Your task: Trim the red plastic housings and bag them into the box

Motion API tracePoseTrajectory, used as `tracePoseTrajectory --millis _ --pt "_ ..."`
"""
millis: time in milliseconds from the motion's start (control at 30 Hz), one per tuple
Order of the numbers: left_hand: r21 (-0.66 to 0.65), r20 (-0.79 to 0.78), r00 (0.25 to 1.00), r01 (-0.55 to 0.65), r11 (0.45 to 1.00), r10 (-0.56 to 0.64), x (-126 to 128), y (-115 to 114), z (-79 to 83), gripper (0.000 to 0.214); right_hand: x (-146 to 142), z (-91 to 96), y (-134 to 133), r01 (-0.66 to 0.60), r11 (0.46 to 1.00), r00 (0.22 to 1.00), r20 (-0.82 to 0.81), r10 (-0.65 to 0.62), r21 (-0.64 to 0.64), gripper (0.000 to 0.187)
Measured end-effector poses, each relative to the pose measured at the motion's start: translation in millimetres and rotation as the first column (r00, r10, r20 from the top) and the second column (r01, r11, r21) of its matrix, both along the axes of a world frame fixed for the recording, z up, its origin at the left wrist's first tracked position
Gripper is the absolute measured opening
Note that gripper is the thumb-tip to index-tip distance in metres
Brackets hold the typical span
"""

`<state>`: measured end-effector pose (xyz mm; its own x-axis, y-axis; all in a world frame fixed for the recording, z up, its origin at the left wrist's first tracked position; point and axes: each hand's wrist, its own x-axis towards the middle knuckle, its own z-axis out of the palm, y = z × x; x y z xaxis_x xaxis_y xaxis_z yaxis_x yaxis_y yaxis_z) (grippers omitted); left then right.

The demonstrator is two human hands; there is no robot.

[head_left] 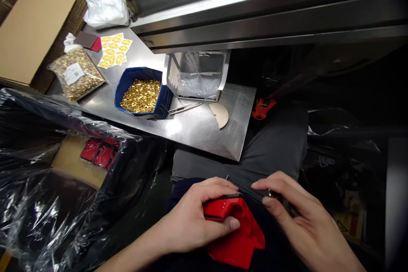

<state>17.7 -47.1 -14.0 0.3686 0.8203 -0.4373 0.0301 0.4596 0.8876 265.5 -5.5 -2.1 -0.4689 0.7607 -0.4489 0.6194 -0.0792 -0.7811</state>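
Note:
Low in front of my lap, my left hand point(204, 212) grips a glossy red plastic part point(244, 231). The thumb presses on its near side and the fingers wrap round its dark-edged back. To the right, apart from the part, my right hand point(296, 216) is closed with thumb and index finger round a small dark shiny piece point(272, 194). Most of that piece is hidden in the palm, so its kind does not show. A thin metal tip point(227, 177) sticks up just beyond my left fingers; what it belongs to is hidden.
A steel table point(197, 136) carries a blue bin point(119, 89) of small brass-coloured pieces, a white bin point(225, 72) with plastic bags, a utility knife point(185, 108) and a beige half-disc point(219, 114). At left, a plastic-lined box point(105, 131) holds red parts. A metal beam point(255, 25) hangs above.

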Motion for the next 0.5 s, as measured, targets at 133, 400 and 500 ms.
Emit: tracePoseTrajectory --millis 133,400,500 --pt "0.003 0.212 0.955 0.21 0.978 -0.206 -6.8 21.7 -19.8 0.045 7.6 12.3 6.4 -0.133 0.991 0.99 0.039 0.132 0.018 0.033" --pt "-0.086 0.622 0.737 0.397 0.914 -0.262 5.2 30.8 -52.8 0.047 22.1 21.8 5.8 -0.187 0.982 0.979 -0.074 0.188 0.016 0.014" --pt "-0.088 0.623 0.751 0.345 0.934 -0.219 7.9 27.7 -51.5 0.046 11.4 28.0 6.4 -0.174 0.985 0.972 -0.157 0.175 0.019 0.012"
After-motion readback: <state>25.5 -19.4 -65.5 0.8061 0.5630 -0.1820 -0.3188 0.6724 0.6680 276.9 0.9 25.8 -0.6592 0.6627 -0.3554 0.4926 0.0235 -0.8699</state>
